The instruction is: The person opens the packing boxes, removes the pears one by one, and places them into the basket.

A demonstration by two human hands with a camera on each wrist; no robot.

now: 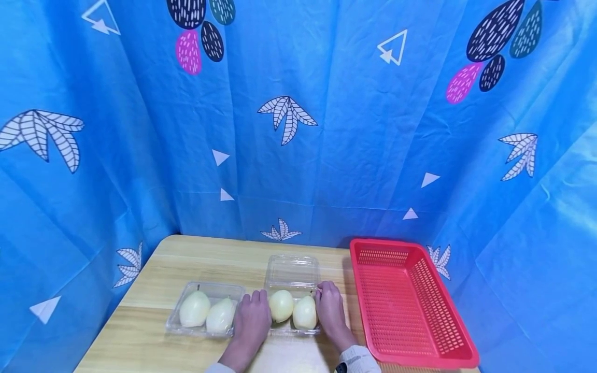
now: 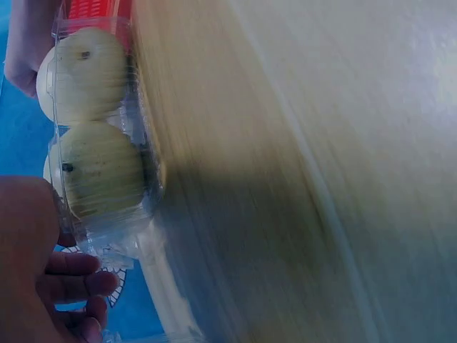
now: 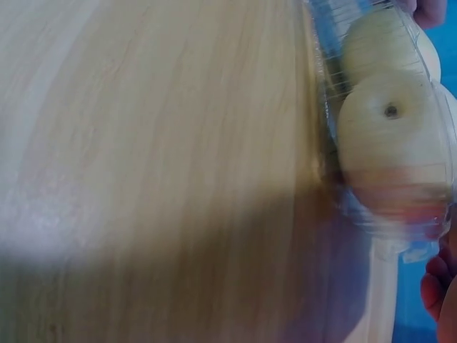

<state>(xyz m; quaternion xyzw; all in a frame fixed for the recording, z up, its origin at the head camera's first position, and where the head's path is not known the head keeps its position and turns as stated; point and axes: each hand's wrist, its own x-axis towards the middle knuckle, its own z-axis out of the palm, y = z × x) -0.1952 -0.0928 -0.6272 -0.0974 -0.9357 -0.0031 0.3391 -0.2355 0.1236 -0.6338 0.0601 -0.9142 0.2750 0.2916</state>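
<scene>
An open clear plastic clamshell box (image 1: pixel 294 282) lies on the table with its lid folded back toward the curtain. In it sit two pale yellow pears, the left one (image 1: pixel 281 305) and the right one (image 1: pixel 305 313). My left hand (image 1: pixel 252 316) grips the box's left side, fingers curled at its edge, and my right hand (image 1: pixel 331 310) holds the right side. In the left wrist view the left fingers (image 2: pixel 78 286) curl beside the box's end; in the right wrist view the right fingers (image 3: pixel 434 286) are partly cut off by the frame.
Left of my left hand stands a second clear box (image 1: pixel 174 324) with two pears (image 1: pixel 195 309) inside. A red plastic basket (image 1: pixel 396 311) lies on the right of the wooden table (image 1: pixel 144 300). A blue patterned curtain (image 1: pixel 289 171) surrounds the back and sides.
</scene>
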